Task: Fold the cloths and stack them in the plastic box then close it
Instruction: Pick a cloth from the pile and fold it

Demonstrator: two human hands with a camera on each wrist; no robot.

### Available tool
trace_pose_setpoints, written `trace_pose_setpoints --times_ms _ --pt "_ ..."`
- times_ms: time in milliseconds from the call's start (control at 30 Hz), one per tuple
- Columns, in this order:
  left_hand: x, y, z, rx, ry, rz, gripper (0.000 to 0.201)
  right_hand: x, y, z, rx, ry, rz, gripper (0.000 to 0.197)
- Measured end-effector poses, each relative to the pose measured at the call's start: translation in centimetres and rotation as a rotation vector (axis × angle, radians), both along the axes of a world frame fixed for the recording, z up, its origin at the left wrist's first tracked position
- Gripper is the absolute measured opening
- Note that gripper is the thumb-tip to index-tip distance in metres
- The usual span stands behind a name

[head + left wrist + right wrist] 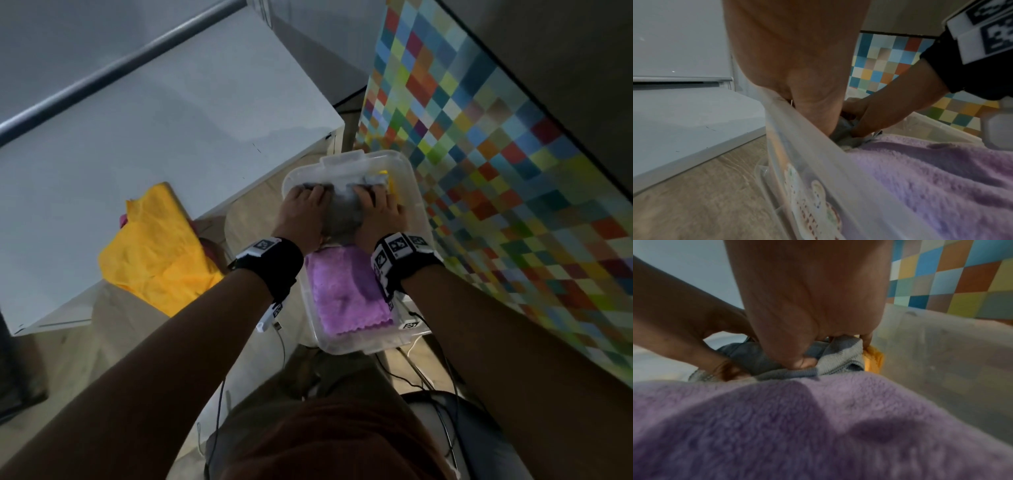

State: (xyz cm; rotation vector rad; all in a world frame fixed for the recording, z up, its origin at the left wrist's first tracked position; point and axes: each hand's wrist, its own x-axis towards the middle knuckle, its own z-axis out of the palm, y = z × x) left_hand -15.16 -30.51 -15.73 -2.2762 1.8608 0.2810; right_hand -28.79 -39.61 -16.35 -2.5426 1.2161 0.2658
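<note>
Inside box [419, 209], both hands apparently grip cloth [342, 212].

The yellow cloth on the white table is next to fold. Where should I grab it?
Judging from the head view, pinch the crumpled yellow cloth at its far corners, coming from above. It lies spread on the white table with its near end draping over the edge, so lifting there should let it hang flat.

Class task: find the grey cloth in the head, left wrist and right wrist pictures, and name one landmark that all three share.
Head: grey cloth upper centre, between both hands in the plastic box.
Left wrist: centre, mostly hidden by the hands.
Right wrist: centre, under the fingers.
Shared landmark: purple towel.
</note>
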Motion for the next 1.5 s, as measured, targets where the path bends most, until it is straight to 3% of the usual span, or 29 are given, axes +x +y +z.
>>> trace_pose_setpoints --times_ms 100,233,333,467,567,733,867,1000,1067,1167,1233,1333,1433,1500 --pt "0.7 0.0 0.4 -0.044 0.119 -0.023 0.08 0.4 -0.2 1.5 0.009 0.019 0.011 0.083" --pt "3.3 2.0 3.7 -0.369 0.376 -0.042 0.057 1.7 0.6 5.0 -0.141 -0.248 -0.065 0.06" --pt "6.5 5.3 4.5 -0.573 0.348 0.042 0.039 3.8 2.4 6.9 -0.076 -0.359 -0.046 0.047" --pt "10.9 11.9 3.4 -0.451 0.327 0.341 0.037 7.8 5.7 9.9 0.258 -0.338 -0.018 0.027" --pt "12.8 18.1 1.5 -0.311 0.365 0.545 0.039 10.5 9.5 10.3 0.538 -0.233 0.019 0.025" --pt "12.9 26.9 -3.0 -0.087 0.466 0.77 0.044 14.4 16.2 6.7 0.649 -0.075 0.086 0.025" --pt "12.6 31.1 -5.5 0.036 0.565 0.905 0.057 16.4 20.7 1.9 0.734 0.047 0.069 0.036" --pt "11.1 32.9 -8.2 0.076 0.664 1.077 0.097 17.3 23.6 -3.2 0.787 0.076 -0.001 0.069" --pt "10.0 33.0 -9.3 -0.053 0.782 1.291 0.114 17.3 24.7 -5.3 0.815 0.016 -0.101 0.086" --pt "9.8 32.7 -11.9 -0.365 0.882 1.64 0.101 17.3 26.1 -7.7 0.862 -0.048 -0.184 0.096" --pt "10.1 32.4 -12.8 -0.464 0.948 1.751 0.08 17.4 26.7 -8.7 0.867 -0.037 -0.161 0.093" --pt "10.6 32.1 -13.0 -0.38 0.996 1.718 0.051 17.4 27.4 -9.5 0.829 -0.01 -0.094 0.086" --pt "10.7 32.3 -12.6 -0.336 0.908 1.696 0.045 17.0 27.9 -9.8 0.843 -0.009 -0.076 0.086" --pt "10.3 32.7 -11.1 -0.451 0.828 1.637 0.043 16.7 28.1 -9.2 0.851 -0.078 -0.123 0.092"
